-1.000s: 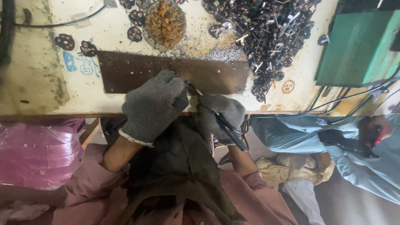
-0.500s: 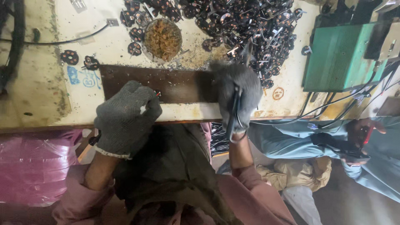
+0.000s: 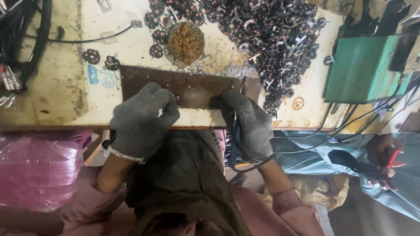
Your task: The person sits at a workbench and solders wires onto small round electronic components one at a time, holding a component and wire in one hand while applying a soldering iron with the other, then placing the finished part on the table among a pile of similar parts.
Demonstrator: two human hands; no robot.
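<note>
Head view. The person worked at the near edge of a cream worktable [image 3: 57,98], both hands in grey knit gloves over a dark brown metal plate [image 3: 197,87] lying flat on it. The left hand [image 3: 142,120] was curled into a near fist at the plate's near edge, knuckles up; a small part with a red spot [image 3: 176,98] showed at its fingertips, apparently pinched there, though the glove hid most of it. The right hand [image 3: 247,124] was wrapped closed around a dark pen-like corded tool [image 3: 235,131], its tip [image 3: 243,83] reaching up onto the plate just beside that hand and a short way from the left fingertips. The tool's black cord [image 3: 249,166] looped below the wrist and off the table edge.

Judged risks: the tool tip could slip on the bare plate and strike the left glove, since the two hands sat close together; the hanging cord could snag on the table edge or the person's lap and tug the tool off line; the small part could escape the gloved pinch.

A heap of dark round components [image 3: 267,35] lay well beyond the plate, beside a round dish of brownish scraps [image 3: 186,41] and a green box [image 3: 363,70] at right. A co-worker's hand [image 3: 385,157] held something red off the table, well apart.
</note>
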